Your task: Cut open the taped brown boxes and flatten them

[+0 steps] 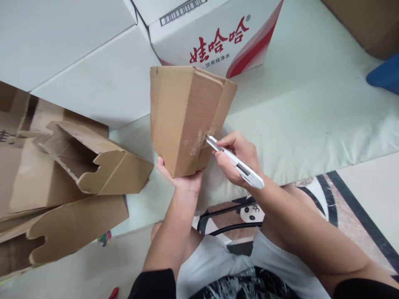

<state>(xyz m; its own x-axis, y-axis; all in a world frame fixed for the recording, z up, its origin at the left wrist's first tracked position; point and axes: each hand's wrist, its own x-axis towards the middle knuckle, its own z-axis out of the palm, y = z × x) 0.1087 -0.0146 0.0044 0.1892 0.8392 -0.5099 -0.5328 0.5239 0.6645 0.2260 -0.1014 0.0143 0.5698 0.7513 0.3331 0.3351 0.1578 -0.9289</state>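
A brown cardboard box (pixel 172 116) is held up tilted in front of me, its lower end resting in my left hand (pixel 183 178). The left thumb shows on the near left edge, while the other fingers are mostly hidden beneath and behind the box. My right hand (pixel 238 155) grips a white utility knife (pixel 238 162). The knife's tip touches, or is very close to, a scuffed, torn patch (pixel 199 141) on the box's right-hand face.
White cartons (pixel 90 83) and one with red lettering (pixel 215 41) stand at the back. Cut cardboard boxes (pixel 124 172) are piled at left. A pale green cloth (pixel 311 124) covers the surface. A blue object (pixel 385 77) lies at far right; a panda-printed stool (pixel 249 212) is below.
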